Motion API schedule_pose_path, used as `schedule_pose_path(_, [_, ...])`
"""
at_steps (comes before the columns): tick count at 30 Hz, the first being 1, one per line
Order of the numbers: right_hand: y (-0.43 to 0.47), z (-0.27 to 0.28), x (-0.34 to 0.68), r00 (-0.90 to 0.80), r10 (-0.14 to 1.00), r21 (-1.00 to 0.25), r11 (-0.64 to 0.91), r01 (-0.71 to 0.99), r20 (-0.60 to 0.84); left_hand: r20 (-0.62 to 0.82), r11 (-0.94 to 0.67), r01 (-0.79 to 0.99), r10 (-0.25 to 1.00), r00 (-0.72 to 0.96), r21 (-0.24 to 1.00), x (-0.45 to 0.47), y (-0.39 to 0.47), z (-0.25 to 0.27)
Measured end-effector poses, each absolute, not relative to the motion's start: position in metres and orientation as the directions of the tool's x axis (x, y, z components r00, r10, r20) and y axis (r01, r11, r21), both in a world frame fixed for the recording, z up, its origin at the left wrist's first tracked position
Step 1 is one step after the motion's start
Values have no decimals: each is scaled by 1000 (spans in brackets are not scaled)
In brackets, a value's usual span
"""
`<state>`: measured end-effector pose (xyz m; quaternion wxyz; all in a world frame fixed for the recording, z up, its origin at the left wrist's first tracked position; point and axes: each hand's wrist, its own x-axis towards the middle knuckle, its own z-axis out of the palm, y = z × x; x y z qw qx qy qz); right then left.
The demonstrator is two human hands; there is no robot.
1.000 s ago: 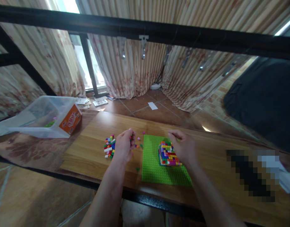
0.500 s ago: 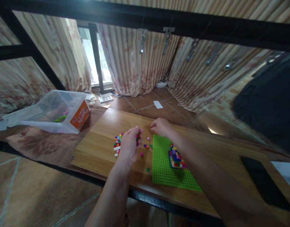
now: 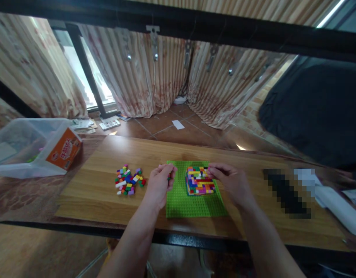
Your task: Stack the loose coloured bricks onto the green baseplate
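Observation:
A block of many-coloured building bricks (image 3: 200,181) stands on the green baseplate (image 3: 180,206). My right hand (image 3: 231,181) is at the block's far right corner, thumb and finger pinched on a tiny brick that the fingertips mostly cover. Over the baseplate's left edge, my left hand (image 3: 160,183) is curled closed around a few small bricks; a bit of green shows between its fingers. To the left of that hand, a loose pile of small bricks (image 3: 128,180) in mixed colours lies on the wooden board.
A clear plastic box (image 3: 35,127) with an orange label stands at the far left. On the right lies a dark, pixelated flat object (image 3: 288,193), with white paper-like things beside it. A black bar (image 3: 172,23) crosses above the table, before curtains.
My right hand has come back from beyond the baseplate to the brick block's far right corner. My left hand stays curled, now over the baseplate's edge. The view has shifted right.

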<state>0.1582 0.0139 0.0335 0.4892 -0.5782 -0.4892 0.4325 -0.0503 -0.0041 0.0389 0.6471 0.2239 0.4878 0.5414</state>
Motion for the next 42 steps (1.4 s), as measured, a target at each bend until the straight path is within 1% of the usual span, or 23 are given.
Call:
schedule_pose_path(4, [14, 30, 161, 49, 992, -945, 98, 312, 119, -402, 334, -446, 913, -66, 830, -37, -1, 38])
schedule_pose_path(7, [14, 23, 161, -37, 970, -869, 232, 438, 240, -411, 350, -423, 910, -60, 836, -31, 2, 37])
schedule_pose_path(9, [13, 17, 161, -81, 952, -813, 295, 502, 296, -412, 354, -411, 909, -59, 840, -28, 3, 37])
schedule_pose_path(12, [13, 12, 160, -118, 934, -751, 343, 565, 338, -404, 351, -405, 913, -51, 844, -26, 3, 36])
schedule_pose_path(16, [12, 10, 159, -112, 928, -727, 349, 591, 355, -395, 342, -413, 917, -49, 844, -27, 3, 35])
schedule_pose_path(30, [13, 4, 157, -52, 948, -768, 285, 573, 313, -400, 348, -412, 916, -45, 842, -28, 1, 37])
schedule_pose_path(36, [13, 3, 158, -1, 964, -867, 239, 438, 266, -408, 356, -423, 913, -34, 833, -28, 1, 35])
schedule_pose_path(39, [15, -2, 159, 42, 980, -932, 171, 320, 194, -403, 351, -424, 915, -36, 835, -28, 1, 35])
schedule_pose_path(42, [18, -8, 158, 81, 991, -968, 87, 237, 109, -395, 344, -425, 918, -37, 837, -28, 0, 36])
